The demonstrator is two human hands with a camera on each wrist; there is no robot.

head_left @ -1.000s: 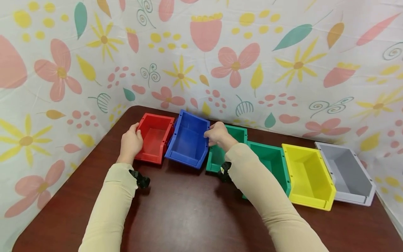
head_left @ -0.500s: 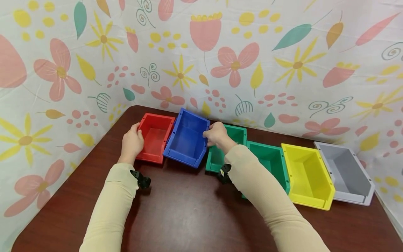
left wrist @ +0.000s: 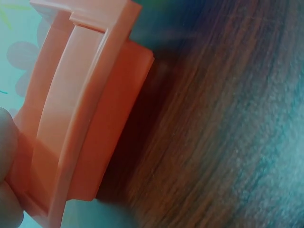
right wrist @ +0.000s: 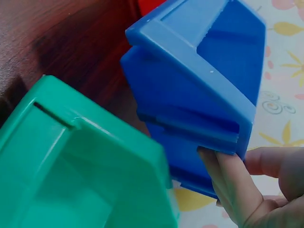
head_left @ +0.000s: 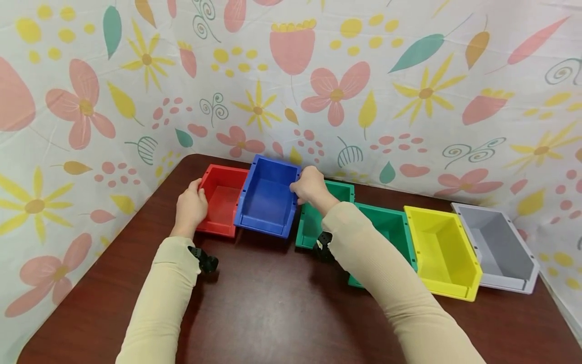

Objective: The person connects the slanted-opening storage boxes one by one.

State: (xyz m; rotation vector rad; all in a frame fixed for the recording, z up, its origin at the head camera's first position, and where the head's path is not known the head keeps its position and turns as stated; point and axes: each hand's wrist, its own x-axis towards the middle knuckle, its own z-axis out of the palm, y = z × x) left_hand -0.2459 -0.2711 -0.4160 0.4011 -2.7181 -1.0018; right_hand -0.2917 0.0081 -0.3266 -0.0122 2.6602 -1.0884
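My left hand [head_left: 191, 207] grips the left rim of a red plastic bin [head_left: 220, 205] that sits at the far left of the table. In the left wrist view the bin's sloped front lip [left wrist: 71, 90] shows, with fingertips at the left edge. My right hand [head_left: 311, 188] pinches the right rim of a blue bin [head_left: 267, 202], fingers below the rim and thumb above. The blue bin is raised a little, and its left edge overlaps the red bin's right rim in the head view. A green bin [right wrist: 95, 156] stands just right of the blue one.
Rightward along the back of the table [head_left: 263, 303] stand a second green bin [head_left: 388, 230], a yellow bin [head_left: 438, 253] and a grey bin [head_left: 497, 245]. A flowered cloth [head_left: 336, 126] hangs behind and at the left side.
The blue bin has shifted slightly left and up with my right hand, and has turned straighter beside the red bin. My left hand and the red bin stay nearly still.
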